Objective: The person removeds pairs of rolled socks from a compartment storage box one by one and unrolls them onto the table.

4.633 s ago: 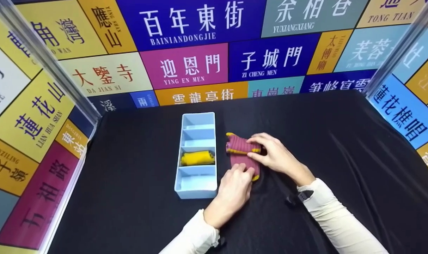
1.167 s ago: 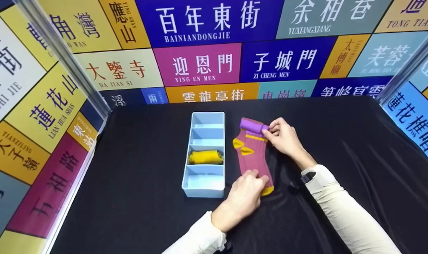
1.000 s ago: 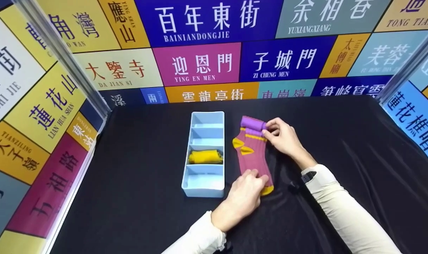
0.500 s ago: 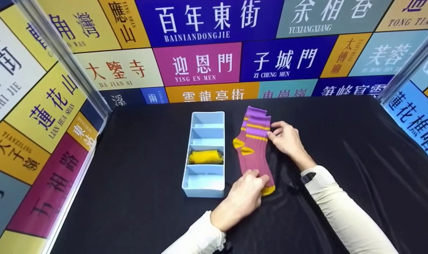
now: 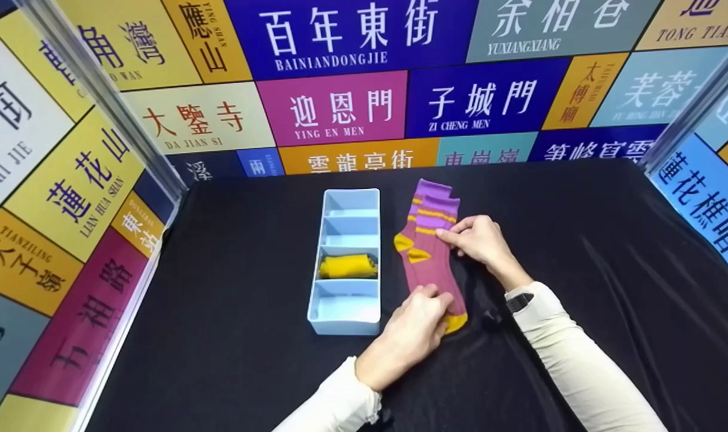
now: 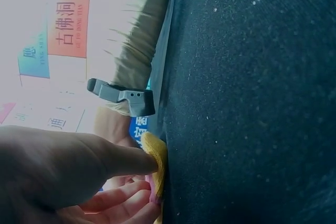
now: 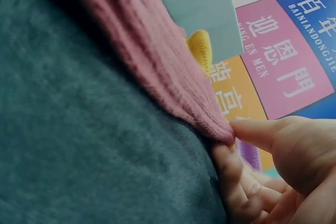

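A pair of pink ribbed socks (image 5: 433, 264) lies on the black cloth, one overlapping the other. Their cuffs are purple with yellow stripes, and heels and toes are yellow. My left hand (image 5: 413, 321) grips them at the toe end; in the left wrist view its thumb and fingers meet the yellow toe (image 6: 155, 153). At the right edge of the leg, just under the stripes, my right hand (image 5: 481, 240) pinches the sock. The right wrist view shows thumb above and fingers below the pink fabric (image 7: 173, 82), whose edge is slightly raised.
Left of the socks stands a light blue box (image 5: 343, 324) divided into compartments. A rolled yellow sock bundle (image 5: 348, 266) sits in one of them. Panels with printed characters (image 5: 334, 108) enclose the cloth-covered table (image 5: 232, 312) at the back and sides.
Earlier the socks were rolled up from the cuff; the roll has opened out and they now lie flat, full length. My right hand has moved from the cuff down to the leg's edge.
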`<state>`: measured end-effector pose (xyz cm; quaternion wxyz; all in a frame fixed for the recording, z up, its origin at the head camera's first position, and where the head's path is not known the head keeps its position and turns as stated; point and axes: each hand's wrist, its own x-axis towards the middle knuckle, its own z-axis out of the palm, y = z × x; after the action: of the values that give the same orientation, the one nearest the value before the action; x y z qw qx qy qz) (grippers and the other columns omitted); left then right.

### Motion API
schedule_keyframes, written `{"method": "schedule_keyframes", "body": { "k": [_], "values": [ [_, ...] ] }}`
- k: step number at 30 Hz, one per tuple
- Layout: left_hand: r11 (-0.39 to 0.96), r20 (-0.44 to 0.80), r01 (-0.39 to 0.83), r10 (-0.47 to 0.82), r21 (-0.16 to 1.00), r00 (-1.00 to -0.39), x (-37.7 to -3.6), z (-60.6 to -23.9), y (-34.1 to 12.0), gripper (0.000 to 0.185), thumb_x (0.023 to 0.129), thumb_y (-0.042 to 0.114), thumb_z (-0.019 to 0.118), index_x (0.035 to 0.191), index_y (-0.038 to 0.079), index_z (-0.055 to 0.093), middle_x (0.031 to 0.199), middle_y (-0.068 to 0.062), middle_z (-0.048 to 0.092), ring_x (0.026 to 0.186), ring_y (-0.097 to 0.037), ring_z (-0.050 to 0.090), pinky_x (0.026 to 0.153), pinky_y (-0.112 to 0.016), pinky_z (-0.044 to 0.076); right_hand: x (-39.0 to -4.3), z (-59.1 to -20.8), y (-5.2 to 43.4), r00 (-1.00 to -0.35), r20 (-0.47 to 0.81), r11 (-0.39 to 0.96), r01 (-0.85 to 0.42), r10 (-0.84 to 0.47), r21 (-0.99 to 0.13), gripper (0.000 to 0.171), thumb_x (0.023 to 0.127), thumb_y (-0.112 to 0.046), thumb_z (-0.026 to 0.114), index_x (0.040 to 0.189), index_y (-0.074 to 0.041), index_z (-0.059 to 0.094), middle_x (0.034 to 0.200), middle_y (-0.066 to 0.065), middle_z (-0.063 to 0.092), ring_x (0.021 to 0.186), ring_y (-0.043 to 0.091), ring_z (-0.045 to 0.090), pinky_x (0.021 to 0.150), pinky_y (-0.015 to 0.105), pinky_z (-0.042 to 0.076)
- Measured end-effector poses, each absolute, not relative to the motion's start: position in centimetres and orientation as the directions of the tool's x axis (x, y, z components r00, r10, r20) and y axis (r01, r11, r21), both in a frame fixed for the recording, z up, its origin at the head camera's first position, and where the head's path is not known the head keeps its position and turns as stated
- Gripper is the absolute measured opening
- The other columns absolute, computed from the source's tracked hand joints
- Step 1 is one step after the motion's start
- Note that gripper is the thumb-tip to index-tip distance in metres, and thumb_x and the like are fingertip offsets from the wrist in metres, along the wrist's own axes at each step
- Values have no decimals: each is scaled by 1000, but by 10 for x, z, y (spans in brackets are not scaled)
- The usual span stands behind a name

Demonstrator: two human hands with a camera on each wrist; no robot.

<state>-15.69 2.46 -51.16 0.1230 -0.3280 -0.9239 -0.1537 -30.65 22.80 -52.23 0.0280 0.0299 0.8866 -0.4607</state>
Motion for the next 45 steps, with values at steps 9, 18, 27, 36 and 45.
{"method": "schedule_keyframes", "body": {
  "k": [9,18,27,36,45],
  "values": [
    [755,309,633,570,170,-762,-157,-512,27,14,90,7,79,99,14,71,95,-3,65,88,-20,65,77,-27,60,-308,-525,231,-991,-130,228,119,-37,-966,52,92,-21,88,132,5,67,108,9,80,79,7,75,69,22,60],
    [757,326,623,548,199,-770,-158,-513,25,25,83,0,82,100,13,68,95,-4,65,88,-21,64,80,-25,59,-310,-524,231,-973,-198,88,189,-115,-978,58,96,-22,84,144,2,61,89,-7,77,74,8,65,63,20,49],
    [807,305,579,526,115,-794,-158,-513,24,34,82,12,88,108,14,66,100,-5,64,92,-23,62,89,-26,57,-305,-531,236,-998,-47,309,30,-49,-951,51,93,-24,87,137,-4,69,114,18,72,70,11,65,64,22,54],
    [844,322,521,461,129,-827,-159,-514,21,48,84,14,86,122,10,58,113,-10,62,94,-28,62,76,-38,60,-299,-537,243,-984,-41,312,-16,-174,-950,63,93,-24,87,147,-6,62,141,21,66,79,14,73,67,23,57],
    [846,338,522,464,105,-819,-157,-514,20,66,79,13,88,136,2,55,103,-11,66,90,-28,65,79,-38,62,-296,-540,261,-988,5,337,-58,-155,-940,64,95,-15,84,154,-6,58,149,21,62,76,6,70,61,19,52]
  ]
}}
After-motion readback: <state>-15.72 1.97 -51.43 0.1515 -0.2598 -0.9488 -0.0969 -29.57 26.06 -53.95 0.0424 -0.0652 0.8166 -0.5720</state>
